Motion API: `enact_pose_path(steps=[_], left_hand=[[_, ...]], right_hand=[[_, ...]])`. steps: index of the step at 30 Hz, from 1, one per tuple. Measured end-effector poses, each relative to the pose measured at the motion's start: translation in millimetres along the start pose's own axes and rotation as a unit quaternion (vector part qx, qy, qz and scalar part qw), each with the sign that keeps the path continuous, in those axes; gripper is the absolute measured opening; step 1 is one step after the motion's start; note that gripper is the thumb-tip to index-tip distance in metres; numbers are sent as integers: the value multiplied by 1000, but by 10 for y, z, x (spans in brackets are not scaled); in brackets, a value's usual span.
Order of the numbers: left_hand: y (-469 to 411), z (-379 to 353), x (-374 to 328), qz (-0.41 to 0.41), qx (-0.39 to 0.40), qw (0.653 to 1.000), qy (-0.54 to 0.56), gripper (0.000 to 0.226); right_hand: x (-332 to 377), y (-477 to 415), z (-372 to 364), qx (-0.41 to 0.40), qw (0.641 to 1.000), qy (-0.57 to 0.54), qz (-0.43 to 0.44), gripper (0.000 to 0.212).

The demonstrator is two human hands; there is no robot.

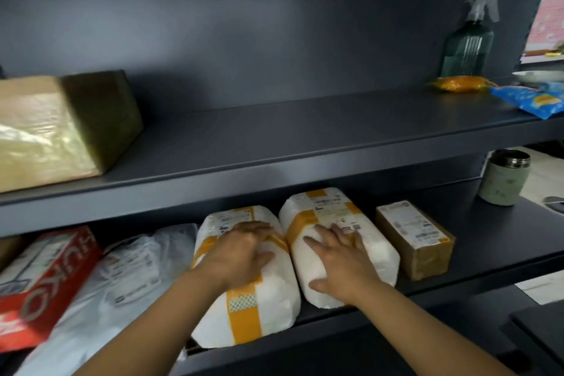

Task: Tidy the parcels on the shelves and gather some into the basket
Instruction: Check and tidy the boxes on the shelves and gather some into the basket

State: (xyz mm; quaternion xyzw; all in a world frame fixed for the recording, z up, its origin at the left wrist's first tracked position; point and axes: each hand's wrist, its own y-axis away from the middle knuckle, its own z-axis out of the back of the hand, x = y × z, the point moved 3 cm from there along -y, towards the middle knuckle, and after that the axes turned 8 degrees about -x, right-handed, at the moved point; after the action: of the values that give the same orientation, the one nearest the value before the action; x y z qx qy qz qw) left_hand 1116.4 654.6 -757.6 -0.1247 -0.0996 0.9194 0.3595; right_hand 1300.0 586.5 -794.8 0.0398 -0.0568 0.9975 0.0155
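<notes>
**Two hands flat on twin white parcels on the lower shelf**

Both forearms reach up and forward from the bottom of the view, bare to the elbow, and angle in towards each other. The left hand (241, 253) lies palm down across the top of the left white parcel (268, 308). Its fingers are laid close together and bend gently over the rounded wrap, pressing rather than gripping. The right hand (338, 259) rests palm down on the right white parcel (323, 207) with its fingers straight and spread apart and the thumb stretched out low near the front end. It clamps nothing.

The two parcels lie side by side, touching along their length, on the lower shelf (488, 241). The left one juts out over the front edge. Both are bound with broad yellow tape and carry printed shipping labels too small to read.

Just to the right of them stands a small brown box (415, 241) with a white label, its print blurred. To the left is a grey-white mailer bag (134, 268) with labels, and beside it a red box (45, 293) whose big white letters, seen upside down, look like "HUKO". A cup in a pale green sleeve (503, 180) stands far right.

On the upper shelf (305, 137) a large taped carton (52, 131) sits at the left. Well apart from it at the right are a green spray bottle (467, 46), an orange packet (457, 84) and a blue packet (534, 101).
</notes>
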Motion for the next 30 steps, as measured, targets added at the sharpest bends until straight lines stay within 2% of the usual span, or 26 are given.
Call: enact_pose_path(steps=[3,7,8,11,14,17,20,22,25,30], left_hand=[[221,101,290,54,38,997,28,67],[537,213,524,129,75,988,47,116],[610,214,554,139,83,986,37,118],[802,155,599,162,87,983,21,106],[921,63,603,181,72,980,41,105],[950,-29,566,184,39,980,68,100],[941,-82,518,184,27,980,74,97],[933,-94,484,180,26,981,72,95],[934,-106,496,173,13,981,86,95],[1016,28,729,168,41,980,99,90]], right_hand=[[-9,-8,-15,-10,1000,7,-11,84],[7,-5,-17,-23,999,3,-21,86],[13,-1,-20,-30,999,2,-26,88],[32,12,-16,-46,998,-1,-35,92],[73,30,28,-51,998,2,-45,91],[231,59,122,-93,994,-41,-44,75],[528,73,202,-149,979,-140,-2,63],[782,74,213,-144,975,-166,45,63],[1136,29,137,-118,977,-140,112,61],[1394,-100,-20,-90,984,-111,102,52]])
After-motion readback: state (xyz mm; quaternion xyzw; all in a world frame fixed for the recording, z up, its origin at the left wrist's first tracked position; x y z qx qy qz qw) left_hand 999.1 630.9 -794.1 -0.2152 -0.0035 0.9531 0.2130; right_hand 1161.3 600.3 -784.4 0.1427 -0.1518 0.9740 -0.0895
